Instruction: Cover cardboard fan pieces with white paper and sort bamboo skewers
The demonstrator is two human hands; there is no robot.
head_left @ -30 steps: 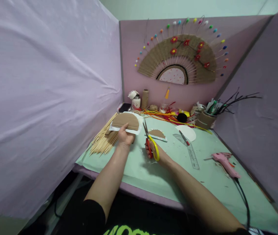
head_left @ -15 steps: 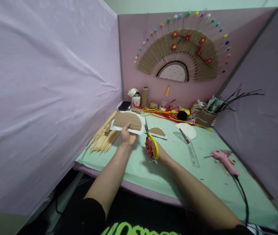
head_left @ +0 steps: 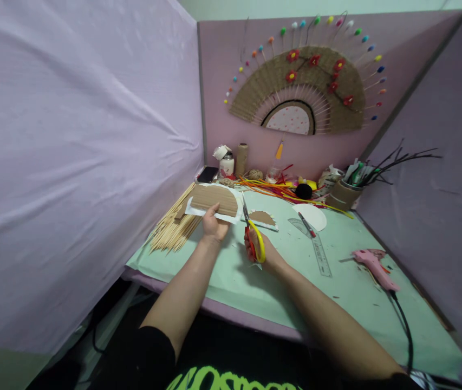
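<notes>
My left hand (head_left: 215, 223) grips the lower edge of a half-round piece of corrugated cardboard (head_left: 214, 199), thumb on top. White paper (head_left: 195, 212) sticks out around the cardboard's edge. In my right hand (head_left: 261, 246) is a pair of scissors (head_left: 260, 238) with red and yellow handles. Its blades point up and away, close beside the right edge of the paper. Just beyond the scissors a smaller half-round cardboard piece (head_left: 262, 218) lies on the table, its paper border snipped into tabs along the curve.
Thin wooden sticks (head_left: 176, 233) lie at the left. A white paper oval (head_left: 312, 216), a red pen (head_left: 307, 225), a clear ruler (head_left: 321, 254) and a pink glue gun (head_left: 376, 268) lie to the right. Coloured pipe cleaners (head_left: 271, 189) line the back, below a decorated fan (head_left: 295, 92).
Both hands, with the cardboard and the scissors, appear shifted very slightly to the right. The view itself has moved a little too. Both grips are the same.
</notes>
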